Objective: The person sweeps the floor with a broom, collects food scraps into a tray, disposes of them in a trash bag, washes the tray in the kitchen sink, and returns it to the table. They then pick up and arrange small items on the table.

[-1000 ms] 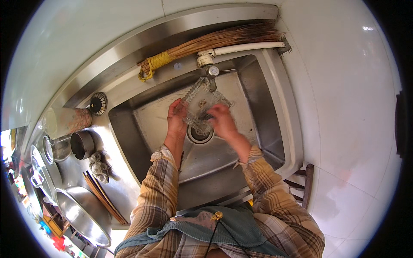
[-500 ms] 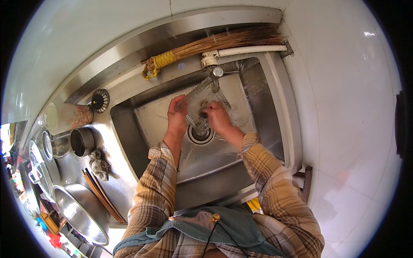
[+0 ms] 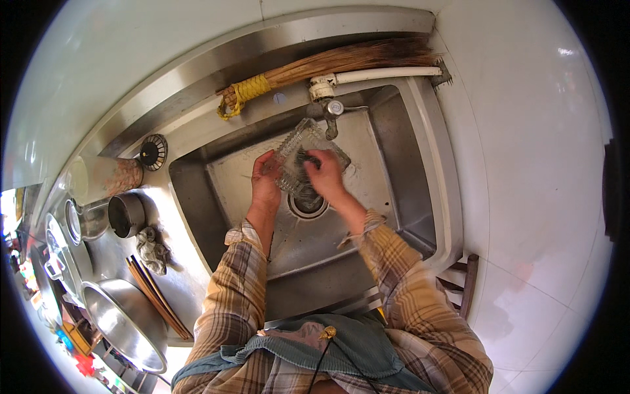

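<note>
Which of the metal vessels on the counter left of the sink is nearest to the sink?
The small dark pot, standing upright beside the sink. The large steel bowl lies further toward the person, beyond the chopsticks.

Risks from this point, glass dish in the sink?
1. The clear glass dish is wet and gripped mainly by the left hand at one edge; it may slip onto the steel sink.
2. The dish sits right under the tap; lifting it might knock glass on metal.
3. The right hand rubs inside; a chipped rim might cut.

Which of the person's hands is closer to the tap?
Right. The right hand works on the clear glass dish just below the tap; the left hand grips the dish's left edge, farther away.
</note>
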Demonstrator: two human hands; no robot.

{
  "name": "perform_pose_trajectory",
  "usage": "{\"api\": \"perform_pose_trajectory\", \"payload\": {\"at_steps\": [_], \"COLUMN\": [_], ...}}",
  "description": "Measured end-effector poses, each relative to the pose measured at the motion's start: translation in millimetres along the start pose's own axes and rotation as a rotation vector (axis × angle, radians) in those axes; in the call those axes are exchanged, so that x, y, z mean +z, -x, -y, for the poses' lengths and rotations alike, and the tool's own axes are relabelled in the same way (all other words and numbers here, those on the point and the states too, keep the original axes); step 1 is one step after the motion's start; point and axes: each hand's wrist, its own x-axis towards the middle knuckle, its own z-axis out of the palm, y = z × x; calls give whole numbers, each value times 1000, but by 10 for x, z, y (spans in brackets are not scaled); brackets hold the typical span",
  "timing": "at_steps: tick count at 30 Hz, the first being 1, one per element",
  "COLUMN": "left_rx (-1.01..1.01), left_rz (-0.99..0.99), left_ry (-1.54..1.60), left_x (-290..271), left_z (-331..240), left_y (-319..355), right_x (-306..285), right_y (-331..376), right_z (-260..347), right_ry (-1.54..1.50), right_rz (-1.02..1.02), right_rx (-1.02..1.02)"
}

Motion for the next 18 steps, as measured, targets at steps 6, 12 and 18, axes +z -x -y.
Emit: {"api": "perform_pose_trajectory", "payload": {"at_steps": [6, 12, 18], "left_rx": [-27, -79, -215], "left_rz": [-84, -107, -75], "left_ry": [-25, 8, -224], "left_x": [-210, -253, -241], "left_z": [103, 227, 268], "left_y": [-82, -109, -235], "right_x": [130, -323, -943], "right_y": [535, 356, -100], "right_z": [151, -179, -299], "right_ry": [134, 638, 512], "right_rz": [460, 602, 178], "right_rx": [-76, -157, 326]}}
